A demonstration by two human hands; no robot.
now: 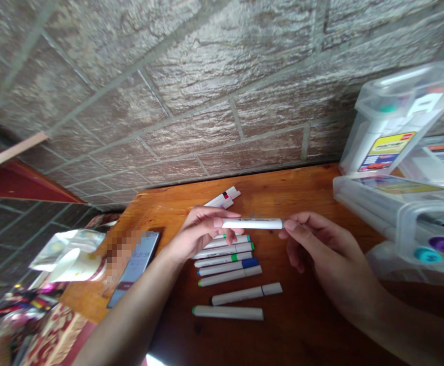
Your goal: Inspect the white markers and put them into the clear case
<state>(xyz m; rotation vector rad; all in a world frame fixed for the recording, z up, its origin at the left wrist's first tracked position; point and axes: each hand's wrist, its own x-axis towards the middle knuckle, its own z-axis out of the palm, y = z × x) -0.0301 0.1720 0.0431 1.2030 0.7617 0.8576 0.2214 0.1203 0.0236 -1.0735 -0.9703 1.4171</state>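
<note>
A white marker (253, 223) is held level above the table, one end in each hand. My left hand (202, 230) pinches its left end, which the fingers hide. At the right end, the thumb and fingers of my right hand (321, 246) close on the tip. Below the hands, several white markers lie roughly side by side, among them a green-banded marker (222, 260), a blue-capped marker (227, 267) and a green-ended marker (227, 312). Behind my left hand lie markers with a red and black band (225, 195), partly covered by the fingers.
On the right, a clear marker case (387, 127) stands upright near the brick wall (206, 101). An open clear case (401, 208) with colourful marker ends lies before it. A phone (136, 267) and a white paper cup (77, 265) are on the wooden table (294, 188) at left.
</note>
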